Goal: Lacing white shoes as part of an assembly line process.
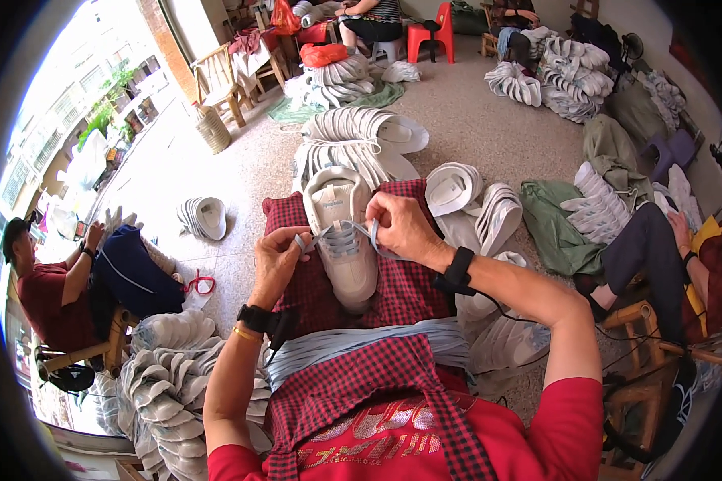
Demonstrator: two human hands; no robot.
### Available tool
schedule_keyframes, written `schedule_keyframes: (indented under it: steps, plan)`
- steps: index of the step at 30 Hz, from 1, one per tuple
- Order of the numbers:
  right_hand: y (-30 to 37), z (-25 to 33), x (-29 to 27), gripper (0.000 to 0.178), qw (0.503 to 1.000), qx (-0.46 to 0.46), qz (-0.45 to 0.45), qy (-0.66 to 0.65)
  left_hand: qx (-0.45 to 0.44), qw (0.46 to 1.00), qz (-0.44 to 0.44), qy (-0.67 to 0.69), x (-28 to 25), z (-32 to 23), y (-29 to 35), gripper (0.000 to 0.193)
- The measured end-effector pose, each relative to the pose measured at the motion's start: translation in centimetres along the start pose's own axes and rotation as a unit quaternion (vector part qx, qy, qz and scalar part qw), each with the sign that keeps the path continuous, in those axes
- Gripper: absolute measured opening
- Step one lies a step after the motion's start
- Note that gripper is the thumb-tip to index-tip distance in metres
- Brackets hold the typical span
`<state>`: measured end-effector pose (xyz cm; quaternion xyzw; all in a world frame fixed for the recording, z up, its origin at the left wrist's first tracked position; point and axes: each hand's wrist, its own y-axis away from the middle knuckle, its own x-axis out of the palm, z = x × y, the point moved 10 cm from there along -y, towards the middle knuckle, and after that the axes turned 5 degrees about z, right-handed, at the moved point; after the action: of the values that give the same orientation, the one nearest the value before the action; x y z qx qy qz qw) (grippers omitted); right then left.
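A cream shoe upper (347, 272) lies between my knees, its toe toward me and its collar away. Pale blue-grey lace (344, 240) crosses its tongue in several rows. My left hand (279, 255) pinches one lace end on the shoe's left side. At the right of the eyelets my right hand (401, 227) is closed on the other end, which loops down below the fingers. Both lace ends run from the upper eyelets to my fingers. Across my lap, over the checked apron (361, 361), rests a bundle of blue-grey laces (313, 353).
Stacked white shoe uppers (353, 148) stand just beyond my knees, with more uppers (497, 212) to the right. A large heap of uppers (168, 385) fills the lower left. Co-workers sit at left and right. A red plastic chair (431, 36) stands far back.
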<state>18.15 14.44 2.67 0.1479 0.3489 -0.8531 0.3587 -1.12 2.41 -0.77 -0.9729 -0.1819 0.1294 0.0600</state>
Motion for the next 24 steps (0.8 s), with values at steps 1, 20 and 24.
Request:
schedule_keyframes:
  steps: [1, 20, 24]
  plan:
    - [-0.16, -0.4, -0.59, 0.011, 1.0, 0.014, -0.019, -0.017, 0.0, 1.0, 0.002, -0.012, 0.07, -0.08, -0.02, 0.029]
    - [-0.47, -0.81, -0.47, 0.011, 0.998, 0.034, -0.033, 0.035, -0.006, 1.0, -0.017, -0.002, 0.29, -0.3, 0.59, 0.025]
    - [-0.78, -0.96, -0.19, 0.012, 0.998, 0.048, -0.035, 0.037, 0.005, 1.0, -0.027, -0.003, 0.15, 0.08, 0.51, 0.025]
